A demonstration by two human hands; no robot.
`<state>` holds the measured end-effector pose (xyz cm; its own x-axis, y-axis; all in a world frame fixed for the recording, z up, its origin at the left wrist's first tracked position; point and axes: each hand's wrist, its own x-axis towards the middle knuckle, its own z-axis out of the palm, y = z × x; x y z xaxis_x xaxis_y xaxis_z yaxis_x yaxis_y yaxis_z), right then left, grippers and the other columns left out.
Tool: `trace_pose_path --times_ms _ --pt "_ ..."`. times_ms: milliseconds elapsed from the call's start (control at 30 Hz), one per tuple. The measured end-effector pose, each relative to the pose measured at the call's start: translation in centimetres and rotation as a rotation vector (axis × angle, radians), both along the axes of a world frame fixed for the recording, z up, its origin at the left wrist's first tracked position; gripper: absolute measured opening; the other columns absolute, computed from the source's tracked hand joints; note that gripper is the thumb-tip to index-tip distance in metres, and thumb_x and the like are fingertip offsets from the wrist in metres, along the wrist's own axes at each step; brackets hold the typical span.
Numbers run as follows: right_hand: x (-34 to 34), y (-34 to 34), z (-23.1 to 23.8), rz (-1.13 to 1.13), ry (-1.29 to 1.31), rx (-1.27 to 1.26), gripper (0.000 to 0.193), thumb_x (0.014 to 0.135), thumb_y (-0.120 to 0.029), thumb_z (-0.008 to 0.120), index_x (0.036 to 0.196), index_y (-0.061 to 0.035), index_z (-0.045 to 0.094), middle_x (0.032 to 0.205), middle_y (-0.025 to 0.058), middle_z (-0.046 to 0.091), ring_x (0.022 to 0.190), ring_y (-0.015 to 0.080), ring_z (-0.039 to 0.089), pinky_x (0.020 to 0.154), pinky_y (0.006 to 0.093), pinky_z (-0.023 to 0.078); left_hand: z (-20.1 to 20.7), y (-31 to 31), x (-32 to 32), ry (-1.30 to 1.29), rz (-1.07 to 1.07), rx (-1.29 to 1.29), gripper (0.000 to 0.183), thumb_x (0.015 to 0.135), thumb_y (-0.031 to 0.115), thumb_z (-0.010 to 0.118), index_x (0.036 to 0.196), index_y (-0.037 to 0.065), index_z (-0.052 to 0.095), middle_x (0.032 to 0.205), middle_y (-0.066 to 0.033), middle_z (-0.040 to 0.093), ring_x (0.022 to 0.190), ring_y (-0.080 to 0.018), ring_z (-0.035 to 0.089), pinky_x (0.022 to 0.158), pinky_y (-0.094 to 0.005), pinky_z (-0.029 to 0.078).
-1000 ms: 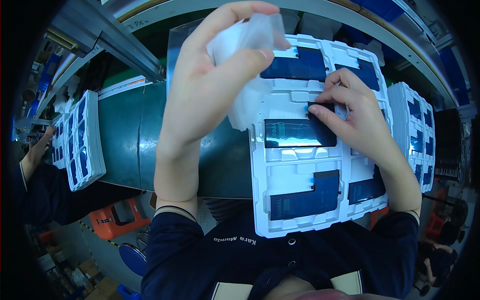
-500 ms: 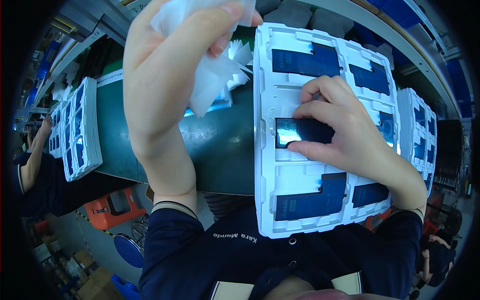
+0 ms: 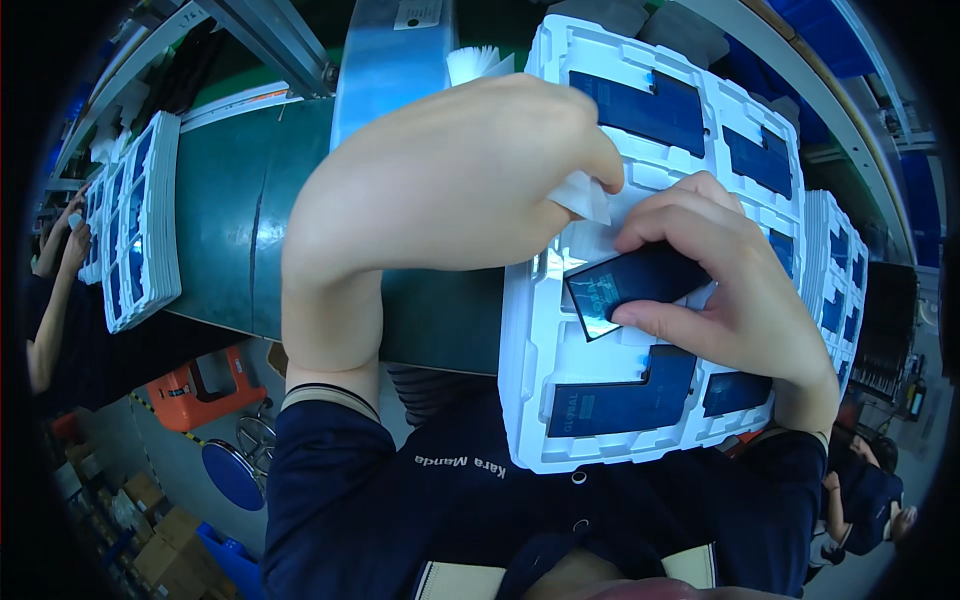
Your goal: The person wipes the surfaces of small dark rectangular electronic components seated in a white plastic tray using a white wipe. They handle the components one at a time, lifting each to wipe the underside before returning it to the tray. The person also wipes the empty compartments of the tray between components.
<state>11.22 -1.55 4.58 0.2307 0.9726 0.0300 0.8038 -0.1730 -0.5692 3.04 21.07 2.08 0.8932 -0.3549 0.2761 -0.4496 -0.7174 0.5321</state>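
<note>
A white moulded tray [image 3: 515, 400] lies in front of me, its pockets holding flat black L-shaped batteries [image 3: 620, 405]. Thumb and fingers of my right hand [image 3: 715, 250] grip one black battery [image 3: 645, 280] by its edges. This battery sits tilted over its pocket, its shiny end toward the left. From the left, my left hand [image 3: 560, 140] reaches over the tray, closed on a crumpled white wipe [image 3: 585, 198]. The wipe is just above the held battery, apart from it as far as I can see. Most left fingers are hidden behind the back of the hand.
A stack of white wipes [image 3: 475, 64] stands beyond my left hand, next to a bluish plastic-covered box [image 3: 392, 70]. Stacked trays stand at left [image 3: 160, 230] and right [image 3: 848, 240] along the green bench [image 3: 225, 220]. A co-worker's arm [image 3: 55, 300] shows far left, near an orange stool [image 3: 205, 388].
My left hand has swung down and right with the wipe, from above the bench to over the tray. My right hand has raised and turned the battery out of its pocket.
</note>
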Motion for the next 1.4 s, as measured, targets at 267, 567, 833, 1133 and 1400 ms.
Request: trace_pose_path --times_ms 267,567,833,1133,1400 --pt "0.7 -0.5 0.3 0.249 -0.121 -0.022 0.050 0.059 -0.032 0.085 0.097 -0.0038 0.071 0.096 0.0063 0.062 0.093 0.0279 0.051 0.084 0.0384 0.038 -0.8 -0.9 0.0 -0.017 0.061 -0.030 0.017 0.070 0.002 0.071 0.087 0.001 0.067 0.096 -0.0105 0.059 0.093 -0.0293 0.060 0.077 -0.0374 0.048" --pt "6.1 -3.8 2.7 0.161 -0.287 0.485 0.059 0.064 -0.040 0.081 0.101 0.0034 0.066 0.096 0.0144 0.062 0.099 0.0311 0.057 0.091 0.0475 0.039 -0.4 -1.9 0.0 0.055 0.082 0.002 0.012 0.068 -0.003 0.069 0.079 0.000 0.066 0.087 -0.0102 0.060 0.081 -0.0296 0.062 0.069 -0.0366 0.048" --pt "2.8 -1.9 1.0 -0.008 -0.299 0.268 0.058 0.057 -0.019 0.088 0.108 0.0003 0.069 0.097 0.0139 0.066 0.093 0.0266 0.065 0.097 0.0466 0.045 0.1 -0.1 0.1 -0.058 0.064 -0.008 0.018 0.073 -0.005 0.068 0.090 -0.001 0.066 0.090 -0.0112 0.063 0.081 -0.0271 0.064 0.068 -0.0354 0.049" --pt "0.7 0.2 -1.2 0.053 -0.246 0.141 0.047 0.059 -0.022 0.087 0.097 0.0009 0.071 0.094 0.0104 0.061 0.086 0.0251 0.059 0.076 0.0330 0.049 4.5 -0.1 -0.6 -0.058 0.246 -0.106 0.014 0.079 0.006 0.070 0.091 -0.002 0.067 0.086 -0.0144 0.066 0.076 -0.0258 0.063 0.070 -0.0315 0.049" --pt "2.0 0.2 -0.9 -0.085 0.033 0.269 0.039 0.086 -0.017 0.067 0.121 -0.0009 0.060 0.109 0.0076 0.058 0.103 0.0173 0.054 0.090 0.0280 0.042 2.3 -0.8 1.4 0.111 -0.016 -1.357 0.025 0.086 0.003 0.060 0.110 -0.005 0.059 0.091 -0.0110 0.064 0.084 -0.0172 0.064 0.073 -0.0261 0.052"
